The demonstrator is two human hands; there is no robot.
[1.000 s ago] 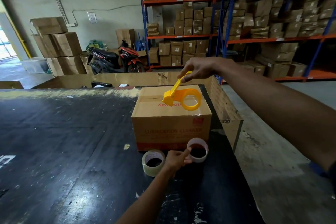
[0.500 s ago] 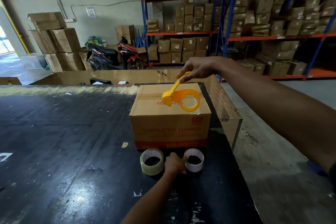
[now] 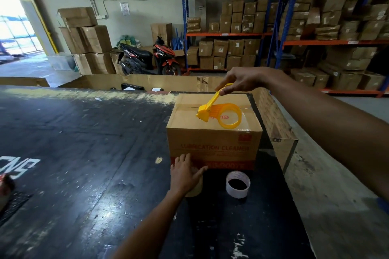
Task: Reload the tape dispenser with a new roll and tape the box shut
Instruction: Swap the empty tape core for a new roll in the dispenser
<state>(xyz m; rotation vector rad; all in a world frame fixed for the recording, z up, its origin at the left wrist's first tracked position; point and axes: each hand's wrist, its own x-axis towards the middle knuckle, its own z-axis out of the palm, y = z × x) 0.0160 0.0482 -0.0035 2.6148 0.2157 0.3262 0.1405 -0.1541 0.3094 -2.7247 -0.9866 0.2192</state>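
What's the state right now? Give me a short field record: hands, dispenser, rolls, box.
right hand: holds the yellow tape dispenser by its handle, above the box top
dispenser ring: looks empty
left hand: spread over the tape roll, mostly hiding it
white core: upright on the black table, right of the left hand
cardboard box: flaps closed

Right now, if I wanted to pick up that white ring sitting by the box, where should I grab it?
Probably from above, pinching the wall of the white ring: one finger in the open hole, thumb outside. It stands flat on the black table with its hole facing up and space all round. Come from its right; the left hand covers the tape roll beside it.
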